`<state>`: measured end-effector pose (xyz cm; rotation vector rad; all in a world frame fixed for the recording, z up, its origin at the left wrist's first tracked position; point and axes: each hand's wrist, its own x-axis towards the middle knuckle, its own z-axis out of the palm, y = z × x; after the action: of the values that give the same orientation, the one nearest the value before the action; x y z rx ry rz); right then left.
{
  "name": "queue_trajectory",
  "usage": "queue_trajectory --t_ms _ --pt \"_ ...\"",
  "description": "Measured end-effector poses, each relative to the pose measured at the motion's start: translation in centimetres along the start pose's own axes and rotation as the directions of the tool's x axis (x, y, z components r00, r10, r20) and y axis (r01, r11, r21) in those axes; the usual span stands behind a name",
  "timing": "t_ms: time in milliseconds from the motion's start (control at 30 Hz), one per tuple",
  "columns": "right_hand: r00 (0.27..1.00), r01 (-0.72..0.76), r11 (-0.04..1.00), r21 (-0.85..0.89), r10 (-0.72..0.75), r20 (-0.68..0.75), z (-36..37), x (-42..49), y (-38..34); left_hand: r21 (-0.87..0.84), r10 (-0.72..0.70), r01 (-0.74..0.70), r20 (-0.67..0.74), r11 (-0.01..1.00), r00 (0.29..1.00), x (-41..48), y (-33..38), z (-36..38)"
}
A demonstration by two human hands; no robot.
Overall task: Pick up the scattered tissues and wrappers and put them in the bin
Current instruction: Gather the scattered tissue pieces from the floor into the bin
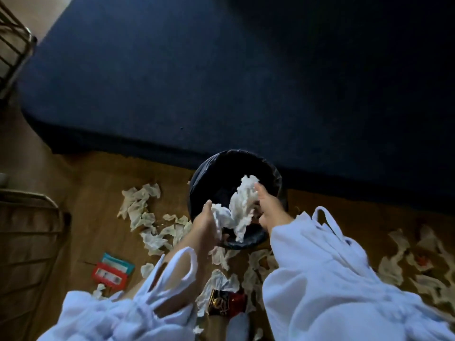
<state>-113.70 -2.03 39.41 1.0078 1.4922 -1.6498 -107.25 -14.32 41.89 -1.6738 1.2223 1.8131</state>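
A round black bin [211, 166] lined with a black bag stands on the wooden floor against the bed. Over its mouth hangs a bunch of white tissues [240, 205]. My left hand [205, 222] grips the bunch's lower left part. My right hand [268, 205] holds its right side, fingers pointing into the bin. Several crumpled tissues [140, 200] lie scattered on the floor left of the bin, more tissues [394, 264] at the right. A dark red and black wrapper [227, 302] lies between my arms.
A dark blue bed [221, 70] fills the upper view. A red and teal packet [113, 270] lies on the floor at the left. A brown chair [27, 242] stands at the left edge, a metal rack [12, 40] at the top left.
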Motion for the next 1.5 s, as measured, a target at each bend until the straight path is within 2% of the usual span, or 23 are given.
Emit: queue_trajectory --t_ms 133,233,300,400,567,767,867,1000,1133,1333,1500 --pt "0.999 -0.047 0.999 0.009 0.047 0.017 -0.9 1.0 0.7 -0.046 -0.067 0.072 0.094 0.996 0.993 1.1 0.6 0.7" --pt "0.999 -0.040 0.999 -0.003 0.040 0.037 -1.6 0.9 1.4 -0.086 -0.071 0.080 0.110 0.993 0.991 1.0 0.4 1.5" --pt "0.999 -0.014 0.998 -0.058 0.016 0.034 -2.1 0.3 1.9 -0.030 -0.021 0.024 0.116 0.999 0.993 0.3 0.2 2.0" --pt "0.998 0.056 0.977 -0.207 -0.056 0.004 -3.1 -1.5 2.5 0.140 0.103 -0.118 0.111 0.983 0.988 -1.4 -0.8 2.3" --pt "0.978 0.192 0.912 -0.363 -0.206 0.000 -6.8 -5.8 3.7 0.427 0.274 -0.328 0.185 0.843 0.944 -6.1 -3.9 3.2" --pt "0.944 0.316 0.842 -0.437 -0.327 0.053 -14.8 -14.6 6.6 0.583 0.370 -0.479 0.305 0.656 0.878 -14.6 -11.3 3.6" --pt "0.923 0.370 0.810 -0.455 -0.377 0.079 -20.3 -20.4 9.3 0.621 0.393 -0.506 0.323 0.598 0.861 -20.5 -16.4 3.1" --pt "0.907 0.401 0.788 -0.468 -0.415 0.078 -27.5 -29.5 13.2 0.669 0.407 -0.587 0.430 0.457 0.806 -29.6 -24.5 1.3" --pt "0.884 0.448 0.720 -0.530 -0.446 0.141 -33.3 -37.8 17.2 0.714 0.427 -0.616 0.468 0.333 0.774 -38.2 -31.6 -1.4" --pt "0.835 0.511 0.616 -0.599 -0.520 0.178 -39.5 -45.4 23.2 0.695 0.459 -0.671 0.523 0.257 0.718 -44.3 -40.2 -5.0" --pt "0.823 0.513 0.611 -0.603 -0.551 0.141 -43.8 -50.0 29.5 0.696 0.396 -0.700 0.604 0.161 0.692 -47.1 -45.5 -6.7"
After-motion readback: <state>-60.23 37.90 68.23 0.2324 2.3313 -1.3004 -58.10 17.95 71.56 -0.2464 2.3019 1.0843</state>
